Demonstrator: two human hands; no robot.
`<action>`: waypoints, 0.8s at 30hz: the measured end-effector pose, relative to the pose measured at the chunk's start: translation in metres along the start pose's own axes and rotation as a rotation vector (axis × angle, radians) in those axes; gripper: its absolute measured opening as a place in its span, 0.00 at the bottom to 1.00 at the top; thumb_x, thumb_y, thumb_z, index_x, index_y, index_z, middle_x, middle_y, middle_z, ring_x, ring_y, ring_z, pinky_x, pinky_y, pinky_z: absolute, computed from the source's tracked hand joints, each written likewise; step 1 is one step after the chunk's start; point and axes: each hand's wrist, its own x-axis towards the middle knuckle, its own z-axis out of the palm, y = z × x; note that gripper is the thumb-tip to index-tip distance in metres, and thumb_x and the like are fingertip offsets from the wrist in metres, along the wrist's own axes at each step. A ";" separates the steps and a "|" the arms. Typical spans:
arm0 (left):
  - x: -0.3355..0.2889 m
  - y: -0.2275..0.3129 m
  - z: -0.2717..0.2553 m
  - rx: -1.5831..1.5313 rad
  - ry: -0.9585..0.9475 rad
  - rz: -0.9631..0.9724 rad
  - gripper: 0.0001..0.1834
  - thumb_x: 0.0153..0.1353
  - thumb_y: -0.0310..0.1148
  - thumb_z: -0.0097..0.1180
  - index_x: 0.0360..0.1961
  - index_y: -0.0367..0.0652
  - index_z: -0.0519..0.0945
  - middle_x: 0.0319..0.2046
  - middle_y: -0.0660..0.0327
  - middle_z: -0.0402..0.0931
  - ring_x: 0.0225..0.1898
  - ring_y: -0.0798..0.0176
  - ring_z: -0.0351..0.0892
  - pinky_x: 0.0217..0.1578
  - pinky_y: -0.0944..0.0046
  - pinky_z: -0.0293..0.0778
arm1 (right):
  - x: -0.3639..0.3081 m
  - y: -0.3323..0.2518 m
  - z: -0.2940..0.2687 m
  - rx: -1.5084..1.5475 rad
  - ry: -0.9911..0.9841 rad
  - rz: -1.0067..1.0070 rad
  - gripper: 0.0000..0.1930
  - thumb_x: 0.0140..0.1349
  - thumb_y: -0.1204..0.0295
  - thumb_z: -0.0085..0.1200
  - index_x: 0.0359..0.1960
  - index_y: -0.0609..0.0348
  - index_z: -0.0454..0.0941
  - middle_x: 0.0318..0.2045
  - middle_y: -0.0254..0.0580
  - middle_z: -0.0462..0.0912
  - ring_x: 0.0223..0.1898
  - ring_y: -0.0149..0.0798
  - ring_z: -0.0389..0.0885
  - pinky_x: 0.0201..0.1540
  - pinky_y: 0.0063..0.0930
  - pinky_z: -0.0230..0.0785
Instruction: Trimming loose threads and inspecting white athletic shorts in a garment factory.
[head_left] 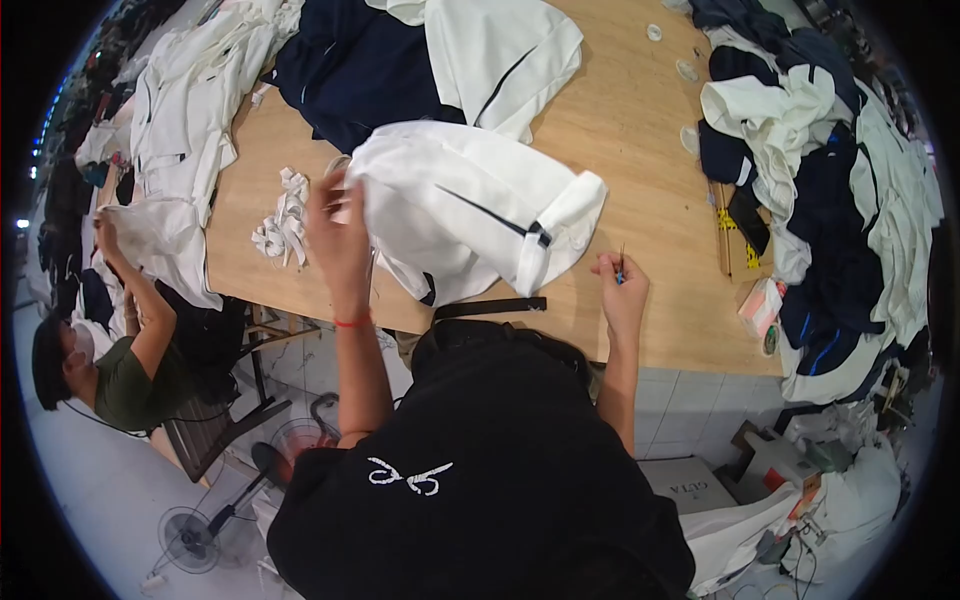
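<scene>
My left hand (pixel 338 232) grips the white garment (pixel 470 205) near the table (pixel 640 130) front edge; my right hand (pixel 622 285) pinches a small tool (pixel 621 262).

Two hands (pixel 338 235), one white garment (pixel 470 205), perhaps three discs (pixel 687 70).

Left forearm: bare, rises from the lower edge, red band at the wrist. Left hand (pixel 338 235): raised, fingers closed on the left edge of the white garment (pixel 470 205). Right forearm: bare, upright. Right hand (pixel 622 285): just right of the garment, fingers pinched around a thin tool (pixel 621 262).
</scene>
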 end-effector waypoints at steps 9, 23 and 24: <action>-0.097 0.002 0.131 -0.134 -0.752 0.068 0.10 0.66 0.25 0.65 0.47 0.33 0.86 0.40 0.51 0.88 0.37 0.58 0.88 0.40 0.62 0.82 | -0.001 -0.022 -0.015 0.013 0.049 -0.020 0.11 0.75 0.68 0.59 0.46 0.63 0.87 0.35 0.36 0.89 0.35 0.23 0.80 0.24 0.20 0.64; -0.070 0.056 0.058 -1.128 -1.060 -0.696 0.16 0.67 0.16 0.59 0.55 0.34 0.79 0.48 0.61 0.84 0.46 0.71 0.82 0.49 0.68 0.78 | -0.007 -0.023 0.009 0.422 -0.224 0.321 0.13 0.75 0.71 0.59 0.56 0.63 0.81 0.36 0.32 0.85 0.20 0.18 0.67 0.21 0.16 0.58; -0.068 0.058 0.052 -1.096 -1.083 -0.646 0.19 0.66 0.16 0.59 0.58 0.34 0.79 0.51 0.60 0.84 0.49 0.70 0.83 0.51 0.69 0.79 | -0.007 -0.028 0.016 0.493 -0.209 0.317 0.16 0.75 0.70 0.59 0.61 0.61 0.79 0.37 0.33 0.84 0.17 0.17 0.63 0.17 0.15 0.53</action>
